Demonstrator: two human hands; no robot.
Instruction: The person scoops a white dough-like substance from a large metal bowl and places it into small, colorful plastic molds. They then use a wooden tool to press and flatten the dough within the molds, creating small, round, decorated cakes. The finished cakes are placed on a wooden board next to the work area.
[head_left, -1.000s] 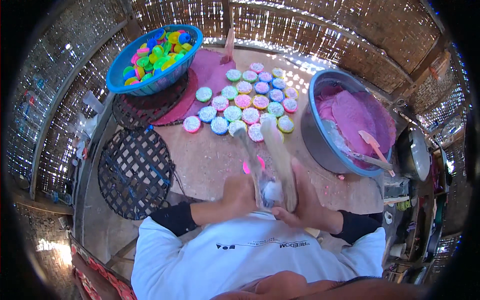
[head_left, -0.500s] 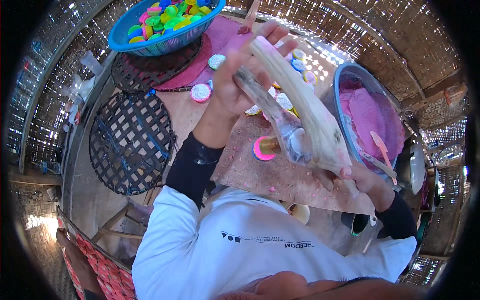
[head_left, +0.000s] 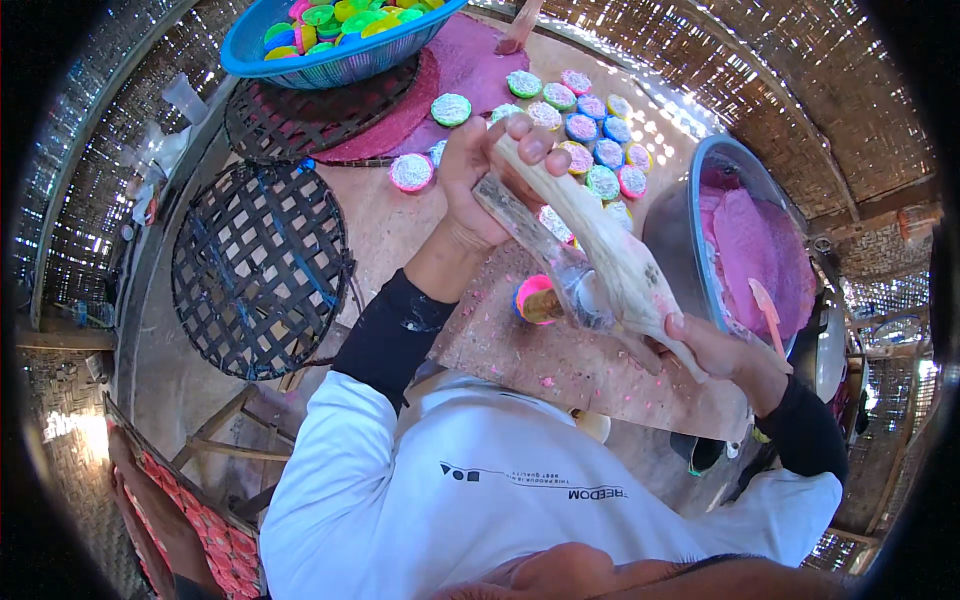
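A two-piece wooden press (head_left: pixel 625 265) is held at a slant above the table, its pale upper piece over a darker lower bar (head_left: pixel 515 210). My left hand (head_left: pixel 472 185) is closed round the far left ends of the two pieces. My right hand (head_left: pixel 715 350) grips the near right end of the pale piece. Between the pieces is a whitish round part. A brass-coloured cylinder (head_left: pixel 543 306) projects from the lower bar's left side. Its end is at a small pink cup (head_left: pixel 526 288); whether they touch I cannot tell.
Several filled cups (head_left: pixel 603 182) stand beyond the press. A blue basket (head_left: pixel 330 65) of colourful cups is at far left, near dark woven trays (head_left: pixel 258 270). At right, a grey-blue tub (head_left: pixel 697 250) holds pink dough (head_left: pixel 750 235) and a pink spatula (head_left: pixel 768 310).
The far end of the press has dropped slightly nearer me, and my left hand's fingers have curled closer round it. More of the filled cups now show beyond it.
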